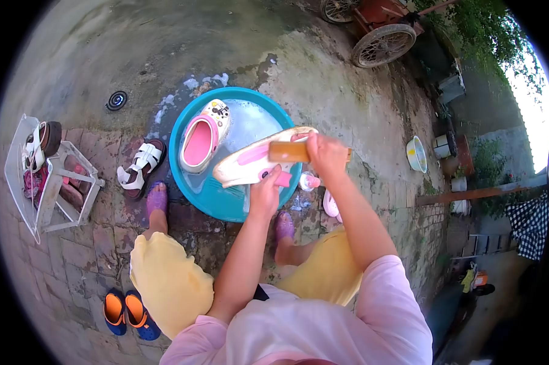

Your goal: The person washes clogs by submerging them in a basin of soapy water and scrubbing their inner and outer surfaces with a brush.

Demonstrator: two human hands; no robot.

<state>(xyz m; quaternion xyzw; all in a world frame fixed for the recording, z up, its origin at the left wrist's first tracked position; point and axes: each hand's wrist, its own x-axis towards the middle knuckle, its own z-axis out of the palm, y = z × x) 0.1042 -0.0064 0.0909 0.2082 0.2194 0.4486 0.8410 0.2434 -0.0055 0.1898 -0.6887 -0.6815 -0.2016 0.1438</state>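
Note:
Over a teal basin [178, 176] of sudsy water, my left hand [265, 196] grips a white and pink clog [238, 163] by its near side, near the pink strap. Its underside appears turned up toward me. My right hand [328, 157] is closed around a wooden brush [286, 151], which lies across the clog; its bristles are hidden underneath. A second white clog [200, 143] with a pink inside and charms on its toe sits in the basin at the left. Part of a ridged teal washboard surface shows in the basin below the held clog.
A clear bottle with a pink cap [310, 181] and a pink shoe [330, 205] stand right of the basin. White sandals [142, 167] lie left of it, near a white shoe rack [68, 182]. Navy clogs [134, 316] sit lower left. A white tub [417, 154] and a cart [384, 42] are farther off.

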